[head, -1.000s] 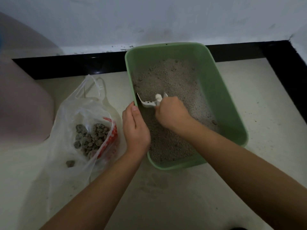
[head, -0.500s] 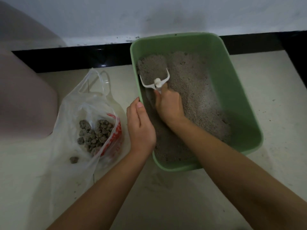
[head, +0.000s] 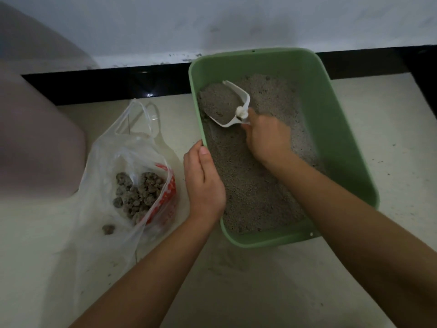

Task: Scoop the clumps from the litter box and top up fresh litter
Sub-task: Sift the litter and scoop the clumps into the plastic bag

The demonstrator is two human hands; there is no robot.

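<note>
A green litter box (head: 331, 110) half full of grey litter (head: 248, 185) sits on a pale floor, and both forearms reach forward to it from the near edge. The right hand (head: 267, 138), inside the box near its far left corner, is curled round the handle of a white scoop (head: 233, 105) loaded with litter, while the left hand (head: 203, 183) clasps the box's left rim, thumb on top, fingers together down the outside. Left of the box lies an open clear plastic bag (head: 113, 162) holding dark clumps (head: 139, 195).
</note>
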